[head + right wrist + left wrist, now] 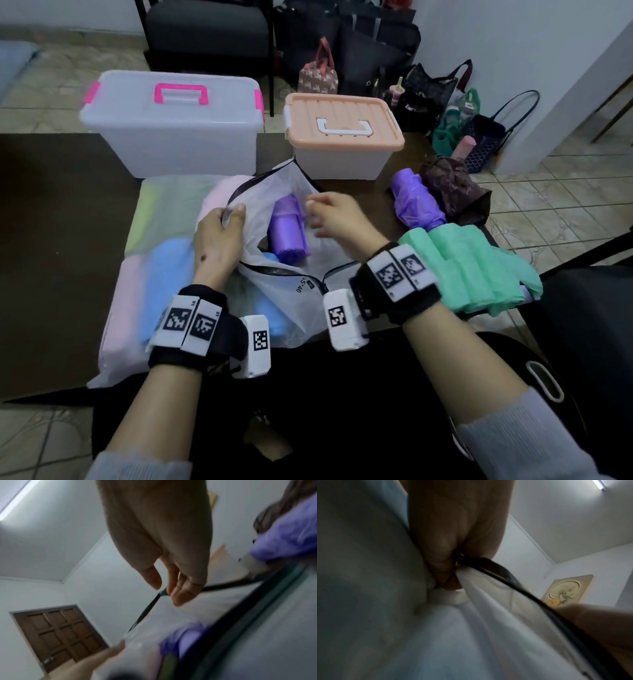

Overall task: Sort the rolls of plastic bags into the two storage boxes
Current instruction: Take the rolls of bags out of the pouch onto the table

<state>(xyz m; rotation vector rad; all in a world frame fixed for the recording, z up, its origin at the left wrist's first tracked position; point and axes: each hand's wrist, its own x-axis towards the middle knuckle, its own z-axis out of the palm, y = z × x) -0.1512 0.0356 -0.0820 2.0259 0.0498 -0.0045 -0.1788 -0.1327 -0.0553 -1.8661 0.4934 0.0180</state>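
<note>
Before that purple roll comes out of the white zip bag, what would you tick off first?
1. Zip bag mouth open: ok, its black zip edge gapes.
2. Left hand holds the bag edge: ok, fingers pinch the zip.
3. Right hand free to grab: ok, it hovers over the opening holding nothing.
4. Purple roll reachable: ok, it lies exposed in the opening.
5. Storage boxes ready: not ok, the pink-handled box and the peach-lidded box both have lids on.
6. Which box takes purple: cannot tell.
</note>
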